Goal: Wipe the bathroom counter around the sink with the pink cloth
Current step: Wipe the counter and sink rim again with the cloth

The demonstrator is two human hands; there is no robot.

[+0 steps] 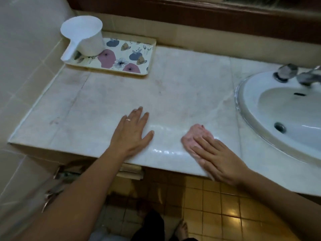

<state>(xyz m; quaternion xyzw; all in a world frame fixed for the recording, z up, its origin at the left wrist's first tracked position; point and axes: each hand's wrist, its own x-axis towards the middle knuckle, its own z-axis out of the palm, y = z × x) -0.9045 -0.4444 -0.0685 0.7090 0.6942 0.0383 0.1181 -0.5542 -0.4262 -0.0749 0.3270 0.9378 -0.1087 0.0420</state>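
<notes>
Pink cloth: pressed flat under my right hand, fingers straight. Unwiped desk lies ahead and leftward. My left hand: flat, released, nearer that side.

Pink cloth bunched, flat on pale marble counter near front edge, left of sink.

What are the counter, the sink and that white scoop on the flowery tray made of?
Counter: looks like polished marble or marble-look tile, pale with faint veins, seams and glare. Sink: likely glazed ceramic, white and glossy. Scoop: apparently matte white plastic, thin-walled with a moulded handle. Tray: unclear.
</notes>
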